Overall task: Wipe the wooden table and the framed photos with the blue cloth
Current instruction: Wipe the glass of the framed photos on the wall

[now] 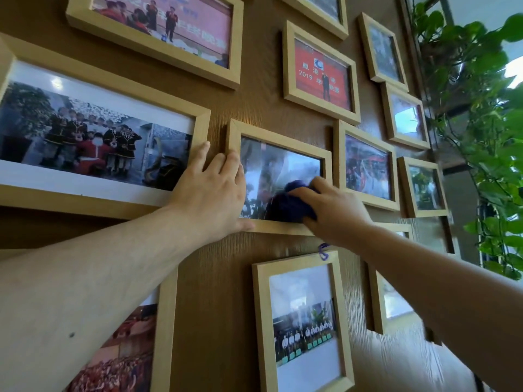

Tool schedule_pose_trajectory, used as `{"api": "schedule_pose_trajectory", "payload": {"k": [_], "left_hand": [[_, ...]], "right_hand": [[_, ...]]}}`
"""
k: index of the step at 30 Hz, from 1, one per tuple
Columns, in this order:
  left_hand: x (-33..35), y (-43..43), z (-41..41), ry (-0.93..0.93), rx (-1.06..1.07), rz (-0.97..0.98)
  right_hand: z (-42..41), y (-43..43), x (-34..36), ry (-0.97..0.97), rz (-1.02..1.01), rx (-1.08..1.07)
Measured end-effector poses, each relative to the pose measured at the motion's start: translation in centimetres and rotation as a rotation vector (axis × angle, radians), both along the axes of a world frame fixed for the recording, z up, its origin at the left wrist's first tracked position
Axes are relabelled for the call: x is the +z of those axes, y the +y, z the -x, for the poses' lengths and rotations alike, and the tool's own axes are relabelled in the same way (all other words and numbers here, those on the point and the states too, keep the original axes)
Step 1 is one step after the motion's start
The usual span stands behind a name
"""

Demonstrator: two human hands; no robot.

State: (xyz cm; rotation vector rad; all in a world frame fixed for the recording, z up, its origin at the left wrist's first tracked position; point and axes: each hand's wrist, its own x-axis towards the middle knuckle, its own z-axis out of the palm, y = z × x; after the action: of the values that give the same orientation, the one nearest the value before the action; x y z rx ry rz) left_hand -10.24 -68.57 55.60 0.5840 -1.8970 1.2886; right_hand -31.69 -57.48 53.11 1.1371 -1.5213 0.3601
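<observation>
Several light wooden framed photos hang on a brown wood-grain wall. The middle framed photo (283,142) is the one under my hands. My left hand (210,190) lies flat with spread fingers on its left edge, thumb along the bottom rail. My right hand (332,210) presses a bunched dark blue cloth (288,205) against the lower right of its glass. A blue loop (323,251) of the cloth hangs below my right wrist. No table is in view.
A large framed photo (93,131) hangs at left, a red framed photo (321,72) above, a portrait framed photo (304,321) below, smaller ones at right. A leafy green climbing plant (481,108) stands along the right edge by a bright window.
</observation>
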Motion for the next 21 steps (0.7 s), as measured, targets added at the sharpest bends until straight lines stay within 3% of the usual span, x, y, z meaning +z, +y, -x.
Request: {"api": "schedule_pose_trajectory", "payload": {"k": [4, 8, 13, 21], "left_hand": [[0.0, 0.1, -0.2, -0.005, -0.028, -0.016], [-0.1, 0.2, -0.2, -0.019, -0.018, -0.020], [-0.2, 0.3, -0.1, -0.003, -0.025, -0.030], [-0.2, 0.3, 0.1, 0.016, 0.001, -0.053]], "right_hand": [[-4.9, -1.9, -0.2, 0.083, -0.109, 0.136], [-7.4, -2.4, 0.5, -0.024, -0.136, 0.248], [-6.5, -2.1, 0.5, -0.111, -0.186, 0.275], [-1.9, -0.7, -1.4, -0.260, -0.100, 0.179]]}}
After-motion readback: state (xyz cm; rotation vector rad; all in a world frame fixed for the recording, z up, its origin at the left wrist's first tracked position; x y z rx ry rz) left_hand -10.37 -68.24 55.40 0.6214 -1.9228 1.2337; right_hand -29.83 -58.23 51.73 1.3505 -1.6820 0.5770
